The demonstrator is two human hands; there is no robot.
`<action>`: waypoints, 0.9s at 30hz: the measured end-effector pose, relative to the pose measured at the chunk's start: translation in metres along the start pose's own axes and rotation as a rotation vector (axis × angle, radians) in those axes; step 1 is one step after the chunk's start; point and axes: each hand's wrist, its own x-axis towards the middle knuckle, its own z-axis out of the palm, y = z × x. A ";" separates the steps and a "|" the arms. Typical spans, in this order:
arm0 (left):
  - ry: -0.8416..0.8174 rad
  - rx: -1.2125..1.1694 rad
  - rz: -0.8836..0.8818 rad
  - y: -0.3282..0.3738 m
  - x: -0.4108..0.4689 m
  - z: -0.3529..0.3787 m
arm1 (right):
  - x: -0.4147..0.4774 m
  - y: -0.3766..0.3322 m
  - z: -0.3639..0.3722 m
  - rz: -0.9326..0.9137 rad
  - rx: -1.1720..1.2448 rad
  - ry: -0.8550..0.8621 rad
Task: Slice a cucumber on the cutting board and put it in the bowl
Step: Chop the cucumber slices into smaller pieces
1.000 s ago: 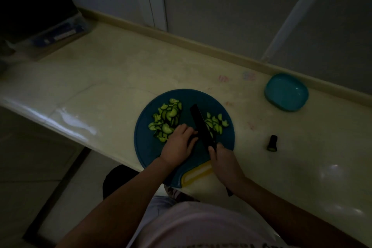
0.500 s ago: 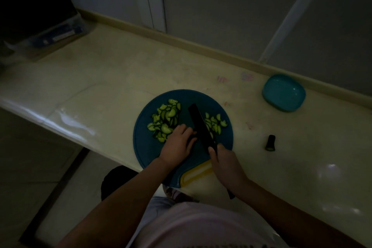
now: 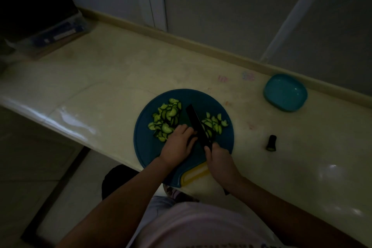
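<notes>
A round blue cutting board (image 3: 147, 147) with a yellow handle lies at the counter's near edge. Two heaps of cucumber slices sit on it, a larger left heap (image 3: 167, 119) and a smaller right heap (image 3: 215, 124). My right hand (image 3: 220, 164) grips the handle of a black knife (image 3: 198, 123), whose blade points away across the board between the heaps. My left hand (image 3: 178, 145) has curled fingers holding down a dark cucumber piece right against the blade; the piece is mostly hidden. A teal bowl (image 3: 285, 92) stands empty at the far right.
A cut-off dark cucumber end (image 3: 271, 143) lies on the cream counter (image 3: 100, 78) to the right of the board. A plastic-wrapped box (image 3: 58, 34) sits at the far left corner. A wall runs along the back edge. The light is dim.
Hardly anything differs. Both hands and the knife keep their places on the board; only the view shifts slightly.
</notes>
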 end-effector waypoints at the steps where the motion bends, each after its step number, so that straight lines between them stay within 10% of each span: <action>1: 0.001 -0.011 -0.003 0.000 0.000 0.000 | 0.001 0.000 0.001 0.002 -0.003 0.003; 27: -0.041 0.003 -0.011 0.000 0.000 -0.002 | -0.015 -0.001 -0.015 -0.021 0.080 -0.004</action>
